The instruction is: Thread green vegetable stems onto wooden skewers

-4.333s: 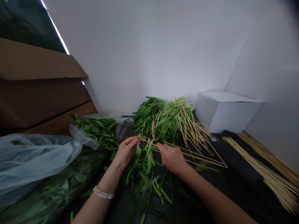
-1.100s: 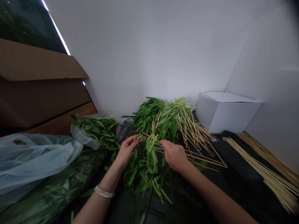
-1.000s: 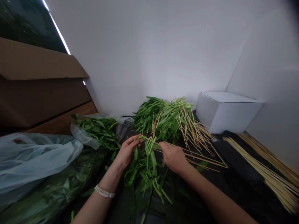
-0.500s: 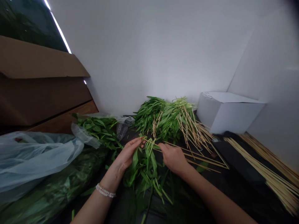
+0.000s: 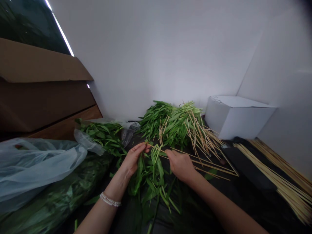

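Note:
My left hand (image 5: 133,158) pinches the tip of a thin bamboo skewer (image 5: 159,149) together with a green leafy stem. My right hand (image 5: 179,164) grips the same skewer further along, fingers curled round it. Several green leaves (image 5: 151,175) hang threaded on the skewer between the two hands, drooping toward me over the black surface. Just behind my hands lies a heap of skewered greens (image 5: 174,125) with the sticks fanning out to the right.
A clear plastic bag of loose greens (image 5: 102,135) lies at the left, with a pale blue bag (image 5: 36,165) nearer. Brown cardboard (image 5: 41,91) stands behind them. A white box (image 5: 235,115) sits at the right, and a bundle of bare skewers (image 5: 280,182) lies by the right wall.
Both hands stay on the skewer. The left fingers have shifted a little along its tip, and the leaves have bunched closer between the hands.

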`<state>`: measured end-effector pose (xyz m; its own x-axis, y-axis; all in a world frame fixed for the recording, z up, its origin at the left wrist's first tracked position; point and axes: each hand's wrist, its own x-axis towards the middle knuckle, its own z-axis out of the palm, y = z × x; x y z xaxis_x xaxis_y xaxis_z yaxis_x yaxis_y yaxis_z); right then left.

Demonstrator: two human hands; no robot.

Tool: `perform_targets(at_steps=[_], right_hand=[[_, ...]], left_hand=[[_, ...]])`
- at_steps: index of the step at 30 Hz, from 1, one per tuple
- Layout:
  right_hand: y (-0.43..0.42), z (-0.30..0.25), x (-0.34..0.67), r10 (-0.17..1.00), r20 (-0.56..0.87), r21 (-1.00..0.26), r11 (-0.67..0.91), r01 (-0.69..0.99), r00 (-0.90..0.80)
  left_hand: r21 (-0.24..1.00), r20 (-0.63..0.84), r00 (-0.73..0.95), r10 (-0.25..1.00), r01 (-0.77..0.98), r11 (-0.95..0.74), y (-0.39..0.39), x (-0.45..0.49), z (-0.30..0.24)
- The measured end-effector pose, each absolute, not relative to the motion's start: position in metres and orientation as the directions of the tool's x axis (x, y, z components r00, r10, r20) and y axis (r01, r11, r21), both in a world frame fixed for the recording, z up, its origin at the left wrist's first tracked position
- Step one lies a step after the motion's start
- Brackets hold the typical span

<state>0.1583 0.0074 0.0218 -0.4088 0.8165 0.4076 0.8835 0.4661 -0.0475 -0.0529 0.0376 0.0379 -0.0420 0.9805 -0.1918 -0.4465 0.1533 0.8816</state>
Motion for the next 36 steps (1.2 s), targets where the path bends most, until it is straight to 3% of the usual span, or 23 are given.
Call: perform_targets(at_steps=[22,36], right_hand=[[0.0068,0.0194,0.1576,0.818,0.397,-0.038,0.467,0.884,-0.415],[0.0052,0.0199,0.1561,0.827,0.4,-0.095,0.466,0.879,-0.395]], left_hand=[[0.905,-0.163,-0.127,0.978,-0.415,0.097,0.0356,-0.0492,0.0406],[0.873,-0.186,-0.083,0.979,-0.471,0.126,0.0348,-0.0484,0.0404]])
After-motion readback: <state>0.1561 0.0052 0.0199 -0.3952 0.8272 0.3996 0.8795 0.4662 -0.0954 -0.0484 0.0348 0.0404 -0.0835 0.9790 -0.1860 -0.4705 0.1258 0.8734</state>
